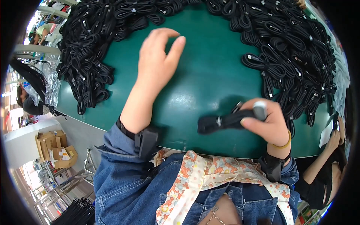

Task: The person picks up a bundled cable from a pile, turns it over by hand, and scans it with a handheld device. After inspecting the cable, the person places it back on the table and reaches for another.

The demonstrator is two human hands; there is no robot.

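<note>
My right hand [267,123] grips a coiled black cable bundle [219,122] held level just above the green table [210,75], its free end pointing left. A grey plug end shows at the fingertips. My left hand [157,56] hovers over the middle of the table, fingers apart and slightly curled, holding nothing. It reaches toward the heap of coiled black cables [93,45] at the left. Black bands sit on both wrists, and a yellow bracelet on the right.
A second large heap of black cable coils [292,52] fills the right and far side. Another person's hand [333,140] rests at the table's right edge. Cardboard boxes [56,148] and metal racks stand on the floor at the left.
</note>
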